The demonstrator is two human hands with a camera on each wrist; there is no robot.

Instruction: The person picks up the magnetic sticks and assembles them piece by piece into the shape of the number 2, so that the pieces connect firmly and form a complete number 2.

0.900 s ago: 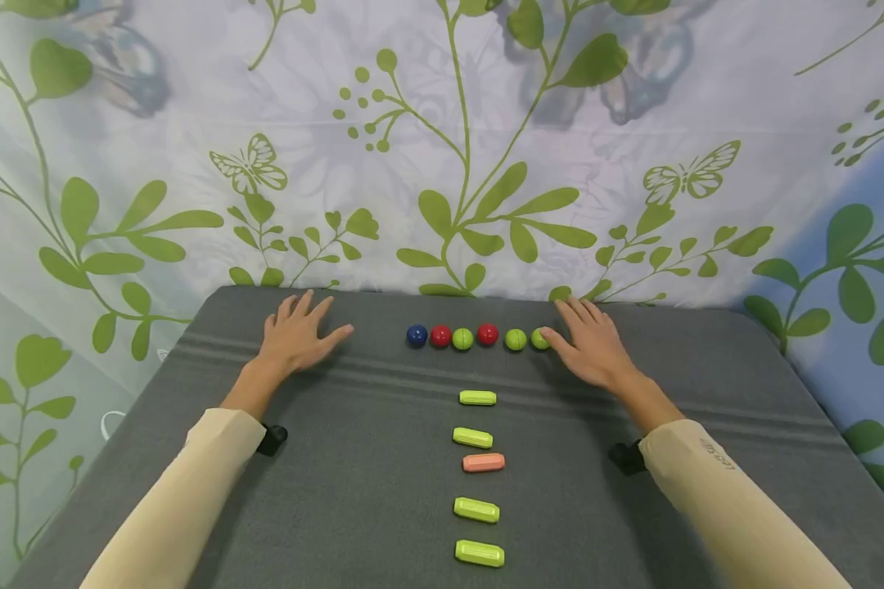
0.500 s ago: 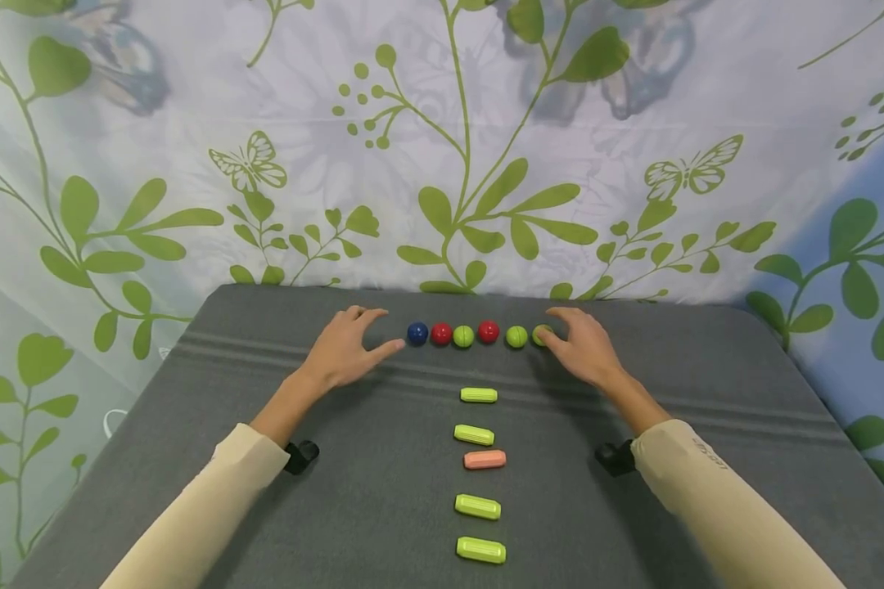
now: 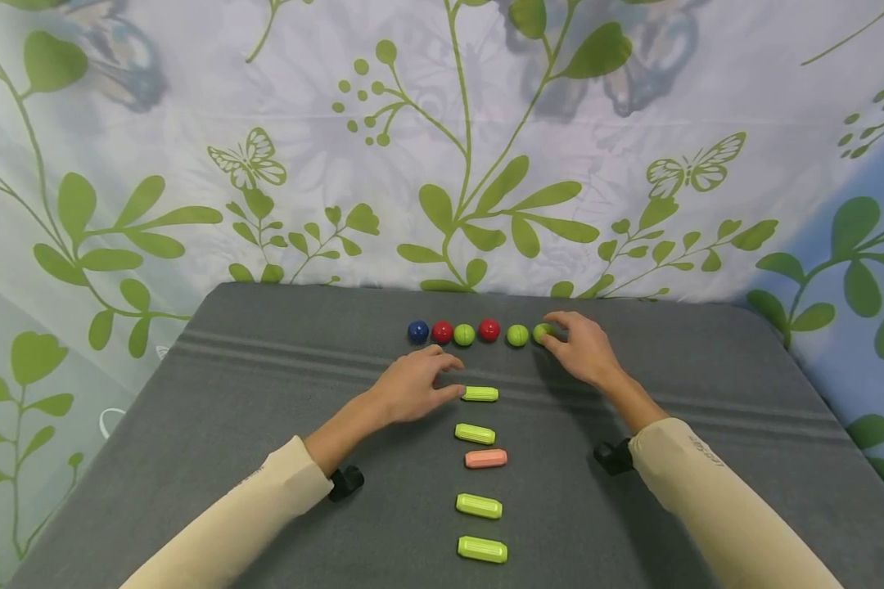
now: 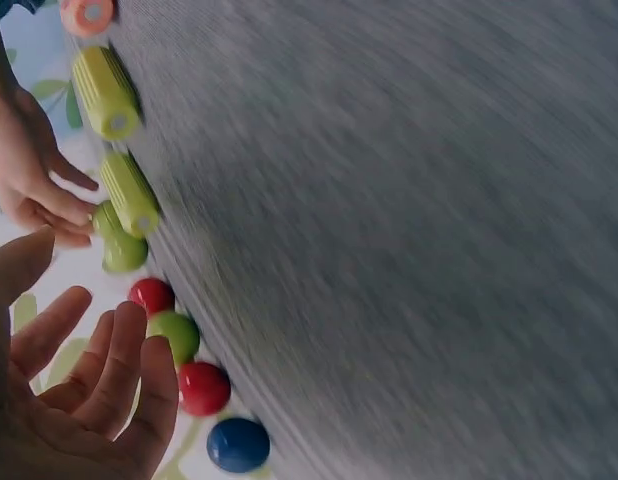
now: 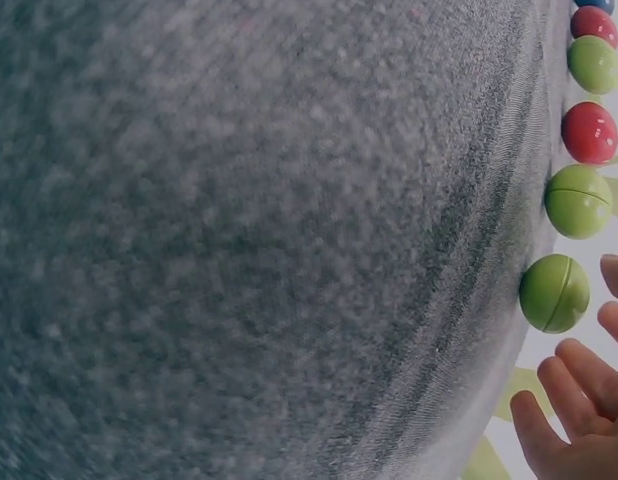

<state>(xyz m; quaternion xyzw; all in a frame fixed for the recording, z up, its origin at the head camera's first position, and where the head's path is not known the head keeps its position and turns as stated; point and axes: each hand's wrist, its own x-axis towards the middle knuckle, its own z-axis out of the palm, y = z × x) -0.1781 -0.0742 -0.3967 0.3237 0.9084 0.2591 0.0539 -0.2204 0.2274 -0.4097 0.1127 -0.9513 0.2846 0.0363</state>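
My left hand (image 3: 415, 386) is over the table with its fingers relaxed and apart. Its thumb tip overlaps the left end of the farthest yellow-green ribbed barrel-shaped piece (image 3: 481, 394) in the head view; contact is unclear. At the right end of a row of balls, my right hand (image 3: 584, 348) curves loosely beside a green ball (image 5: 555, 293). The right wrist view shows a gap between that ball and the fingers (image 5: 579, 390). Leftward along the row sit a green ball (image 3: 517, 335), a red ball (image 3: 489, 330), another green ball (image 3: 463, 334), a red ball (image 3: 442, 331) and a blue ball (image 3: 417, 331).
Below the farthest barrel-shaped piece, a column runs toward me: a yellow-green piece (image 3: 475, 433), an orange piece (image 3: 485, 458) and two more yellow-green ones, the nearest piece (image 3: 482, 549) included. Grey cloth covers the table (image 3: 265, 393). A leaf-patterned curtain (image 3: 339, 164) hangs behind its far edge.
My left hand has moved right and toward me, from the far left of the table to the farthest barrel-shaped piece. My right hand has stayed by the end green ball, its fingers bending more.
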